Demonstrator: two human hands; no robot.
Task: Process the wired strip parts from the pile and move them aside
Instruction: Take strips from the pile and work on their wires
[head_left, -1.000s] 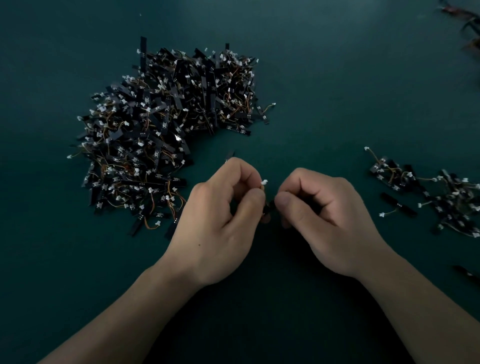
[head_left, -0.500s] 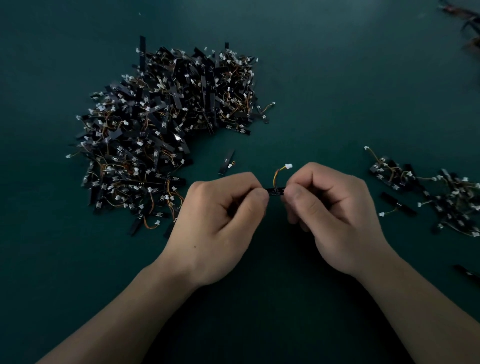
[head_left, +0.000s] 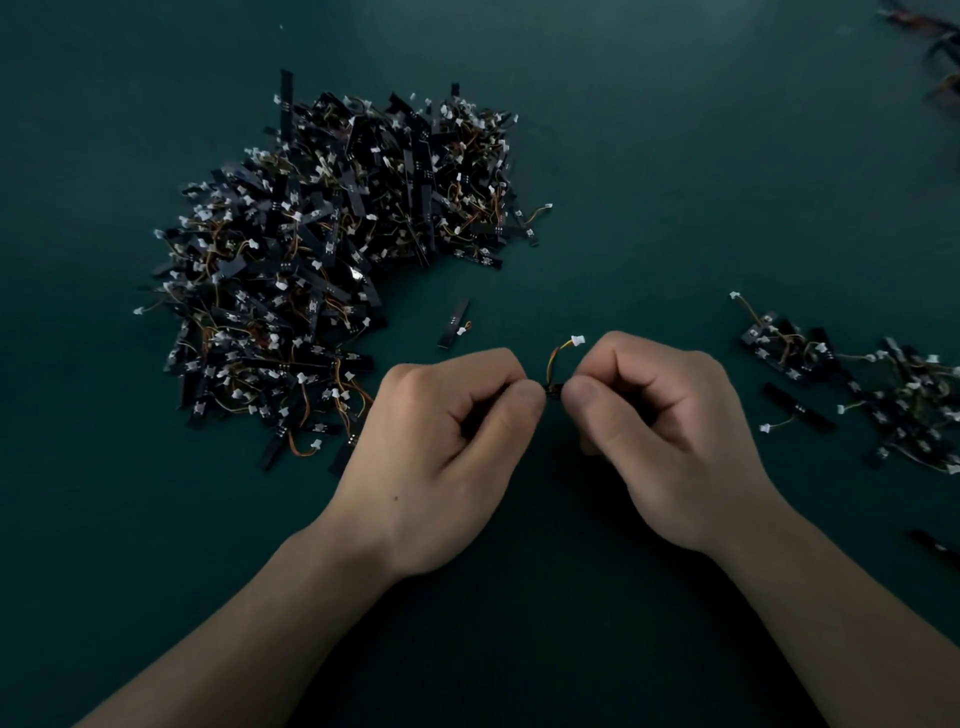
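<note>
Your left hand (head_left: 441, 457) and right hand (head_left: 660, 441) each pinch one wired strip part (head_left: 554, 387), thumb against forefinger, thumbs almost touching, near centre. Its orange wire arcs up to white connector (head_left: 577, 340). Big pile (head_left: 332, 270) far left. Lone strip (head_left: 453, 323) between pile and your hands. Smaller cluster (head_left: 883, 384) right, on dark green table (head_left: 675, 156).
</note>
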